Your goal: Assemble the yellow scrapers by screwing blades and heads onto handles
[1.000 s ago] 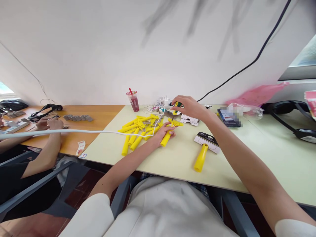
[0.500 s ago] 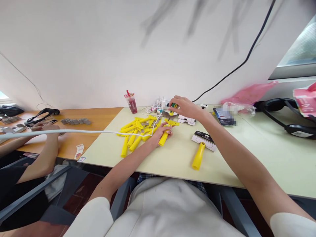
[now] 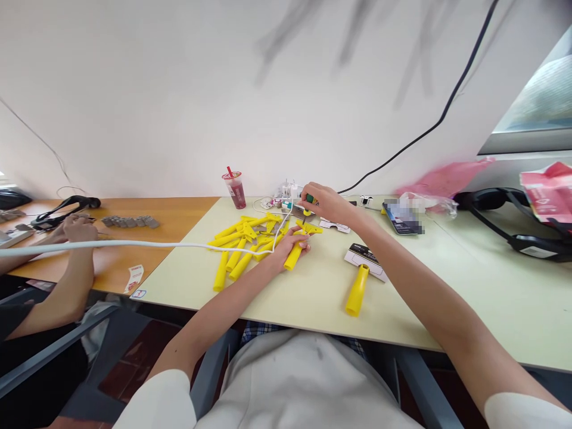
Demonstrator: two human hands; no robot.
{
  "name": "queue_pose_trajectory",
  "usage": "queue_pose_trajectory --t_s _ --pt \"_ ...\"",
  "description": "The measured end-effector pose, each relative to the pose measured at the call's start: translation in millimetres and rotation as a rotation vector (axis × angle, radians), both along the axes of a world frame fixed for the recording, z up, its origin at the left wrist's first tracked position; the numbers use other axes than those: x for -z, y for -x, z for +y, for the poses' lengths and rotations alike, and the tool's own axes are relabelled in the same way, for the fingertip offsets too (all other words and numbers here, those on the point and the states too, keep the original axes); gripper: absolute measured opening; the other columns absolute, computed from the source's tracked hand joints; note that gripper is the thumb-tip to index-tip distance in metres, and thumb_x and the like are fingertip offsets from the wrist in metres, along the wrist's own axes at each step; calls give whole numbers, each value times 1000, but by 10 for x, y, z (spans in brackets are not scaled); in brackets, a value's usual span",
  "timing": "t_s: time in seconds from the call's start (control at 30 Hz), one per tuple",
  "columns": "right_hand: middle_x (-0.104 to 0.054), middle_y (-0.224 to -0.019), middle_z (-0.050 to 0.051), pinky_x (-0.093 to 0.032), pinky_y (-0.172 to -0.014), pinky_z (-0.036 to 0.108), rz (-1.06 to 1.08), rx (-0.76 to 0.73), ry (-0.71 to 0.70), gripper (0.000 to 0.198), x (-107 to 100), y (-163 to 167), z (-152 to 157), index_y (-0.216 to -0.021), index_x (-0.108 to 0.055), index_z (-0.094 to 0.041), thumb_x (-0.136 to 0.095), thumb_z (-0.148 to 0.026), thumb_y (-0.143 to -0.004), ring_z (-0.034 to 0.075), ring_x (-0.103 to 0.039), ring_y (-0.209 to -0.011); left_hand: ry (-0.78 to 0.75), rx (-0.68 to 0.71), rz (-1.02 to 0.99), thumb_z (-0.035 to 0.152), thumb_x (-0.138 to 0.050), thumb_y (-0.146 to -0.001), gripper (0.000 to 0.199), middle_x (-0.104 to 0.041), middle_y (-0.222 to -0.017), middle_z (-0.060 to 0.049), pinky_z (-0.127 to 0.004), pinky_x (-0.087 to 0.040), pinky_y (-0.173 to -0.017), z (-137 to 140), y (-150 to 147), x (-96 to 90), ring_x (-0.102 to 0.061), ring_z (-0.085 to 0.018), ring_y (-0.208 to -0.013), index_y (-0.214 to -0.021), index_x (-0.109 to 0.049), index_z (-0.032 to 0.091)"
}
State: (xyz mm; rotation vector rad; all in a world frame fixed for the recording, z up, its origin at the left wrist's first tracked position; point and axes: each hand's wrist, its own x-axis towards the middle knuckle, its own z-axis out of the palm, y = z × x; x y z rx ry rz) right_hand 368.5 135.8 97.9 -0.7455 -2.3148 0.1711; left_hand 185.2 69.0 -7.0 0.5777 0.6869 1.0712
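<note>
My left hand is closed around the yellow handle of a scraper, whose wide head points away from me. Above that head, my right hand grips the green-and-yellow handle of a screwdriver. The screwdriver stands nearly upright, its shaft reaching down to the scraper head; the exact contact of the tip is too small to make out. Left of my hands lies a pile of yellow scrapers. To the right, another yellow scraper lies with its head end by a black-and-white card.
A white cable crosses in front of the pile. Behind stand a drink cup and chargers. A phone, pink bag and black headset lie right. A co-worker's hands are at the left table.
My right hand has lowered slightly, bringing the screwdriver down to the scraper head. My left hand keeps its hold. The whole view has shifted a little.
</note>
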Motion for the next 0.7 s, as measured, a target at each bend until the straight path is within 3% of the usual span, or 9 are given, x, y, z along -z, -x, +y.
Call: queue_pose_trajectory --t_s 0.1,0.23,0.33,0.47,0.7 --pt "-70 -107 12 -51 -85 44 14 31 13 15 27 -33 24 -105 -59 -26 -57 -41 -104 29 -63 -89 23 6 -13 -3 -88 -71 69 -76 -117 -6 -23 -56 -70 15 -4 17 -47 -1 -55 -119 -49 26" --pt "-72 -122 11 -53 -81 43 37 -34 137 22 13 -107 37 -117 -62 -27 -62 -36 -97 27 -64 -89 39 -49 -38 -5 -86 -71 68 -75 -116 -5 -22 -55 -68 49 10 23 -47 -1 -53 -117 -47 26" --pt "-76 -106 7 -52 -78 40 45 -31 176 23 -4 -109 41 -111 -63 -28 -67 -46 -98 25 -65 -84 32 -55 -40 -5 -86 -71 68 -75 -117 -5 -22 -55 -67 57 14 19 -48 -1 -53 -117 -46 26" --pt "-72 -90 6 -50 -74 40 37 94 97 34 48 -72 74 -106 -57 -27 -69 -58 -99 25 -61 -76 21 -19 -26 -3 -88 -70 69 -75 -118 -5 -23 -55 -68 43 1 25 -47 0 -53 -116 -47 26" --pt "-76 -114 10 -55 -81 43 73 -59 174 29 90 -78 78 -126 -53 -29 -61 -43 -102 27 -70 -90 9 -15 -21 -2 -89 -68 70 -76 -115 -5 -23 -54 -68 40 -3 29 -47 -1 -53 -116 -47 27"
